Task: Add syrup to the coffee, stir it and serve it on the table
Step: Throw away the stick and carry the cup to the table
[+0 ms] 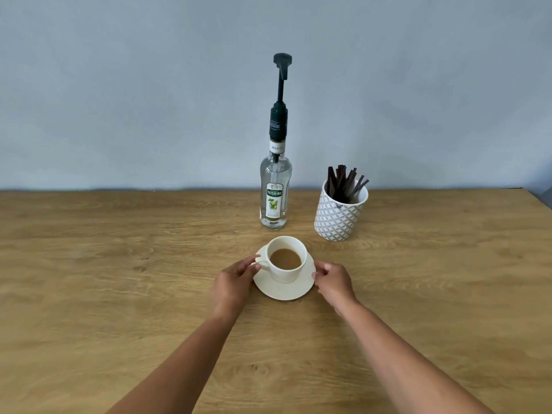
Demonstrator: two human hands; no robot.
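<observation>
A cream cup (288,271) of milky coffee stands on a cream saucer (283,289) in the middle of the wooden table (119,279). Its handle points left. My left hand (234,279) grips the saucer's left rim, fingertips beside the cup's handle. At the opposite rim, my right hand (333,280) pinches the saucer. Just behind the cup stands a clear syrup bottle (275,192) with a tall dark pump (281,85), upright. To the right of the bottle, a patterned white mug (339,218) holds several dark stir sticks (343,182).
A pale blue wall (149,100) runs along the table's far edge. The table's right far corner (534,198) shows at the frame's edge. Bare wood lies to the left and right of the saucer and in front of it.
</observation>
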